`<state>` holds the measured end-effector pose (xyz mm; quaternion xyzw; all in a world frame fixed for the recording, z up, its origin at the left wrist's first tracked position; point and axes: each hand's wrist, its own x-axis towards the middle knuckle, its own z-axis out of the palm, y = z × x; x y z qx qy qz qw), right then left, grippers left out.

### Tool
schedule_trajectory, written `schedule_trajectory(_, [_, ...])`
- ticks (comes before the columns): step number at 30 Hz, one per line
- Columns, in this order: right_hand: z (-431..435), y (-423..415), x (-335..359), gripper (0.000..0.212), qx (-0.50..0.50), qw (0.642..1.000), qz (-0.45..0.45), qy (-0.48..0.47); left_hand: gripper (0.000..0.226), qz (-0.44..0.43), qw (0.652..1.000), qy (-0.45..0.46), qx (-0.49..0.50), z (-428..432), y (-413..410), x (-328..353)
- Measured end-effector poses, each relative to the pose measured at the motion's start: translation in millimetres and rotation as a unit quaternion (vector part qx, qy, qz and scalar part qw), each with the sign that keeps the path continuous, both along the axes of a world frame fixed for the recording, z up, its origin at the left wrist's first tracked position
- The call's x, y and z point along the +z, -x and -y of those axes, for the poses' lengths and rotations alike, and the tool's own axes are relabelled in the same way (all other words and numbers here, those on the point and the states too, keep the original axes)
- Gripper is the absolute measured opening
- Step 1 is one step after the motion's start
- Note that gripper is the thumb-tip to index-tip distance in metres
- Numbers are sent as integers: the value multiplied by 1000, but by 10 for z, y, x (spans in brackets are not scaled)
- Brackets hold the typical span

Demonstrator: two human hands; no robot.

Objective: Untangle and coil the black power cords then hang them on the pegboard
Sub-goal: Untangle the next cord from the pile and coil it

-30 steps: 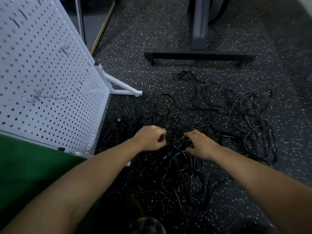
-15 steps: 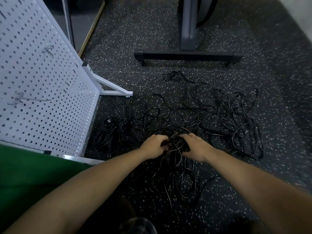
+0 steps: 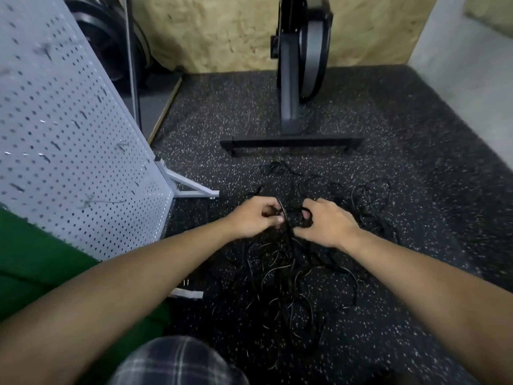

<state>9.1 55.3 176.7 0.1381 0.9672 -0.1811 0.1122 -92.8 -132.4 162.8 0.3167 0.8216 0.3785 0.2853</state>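
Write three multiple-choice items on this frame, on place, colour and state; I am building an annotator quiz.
1. Where does the pegboard stand from the cord tangle?
A. to its left
B. to its right
C. flat on top of it

2. What colour are the cords?
A. white
B. black
C. orange

3. What are the left hand and right hand doing?
A. lying flat on the floor
B. gripping cords
C. hanging a coil

Answers: A, the white board fills the left side. B, the cords lie black on the speckled floor. B, the fingers of both hands curl round strands.
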Motion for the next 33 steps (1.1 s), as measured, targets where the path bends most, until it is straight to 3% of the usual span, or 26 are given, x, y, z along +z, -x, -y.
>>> schedule_trajectory(5, [-195, -152, 840, 31, -15, 997, -73, 37, 14, -26, 999, -32, 21, -116, -180, 932])
schedule_trajectory(8, [-272, -348, 1313, 29, -20, 986, -152, 67, 27, 5, 995, -73, 61, -156, -352, 1333])
schedule_trajectory(14, [-284, -711, 1709, 25, -34, 953, -285, 101, 43, -29, 987, -103, 120, -259, -576, 1565])
schedule_trajectory(19, [-264, -799, 1560, 24, -31, 962, -212, 172, 31, -19, 980, -110, 167, -253, -620, 1304])
schedule_trajectory(25, [-377, -669, 1394, 25, -68, 954, -235, 175, 35, -47, 978, 15, 204, -171, -526, 1138])
schedule_trajectory(30, [-373, -617, 1376, 23, -58, 933, -269, 233, 19, 41, 982, 69, 171, -245, -501, 895])
schedule_trajectory(33, [-347, -604, 1387, 22, -42, 929, -271, 249, 25, 15, 981, 126, 145, -277, -502, 890])
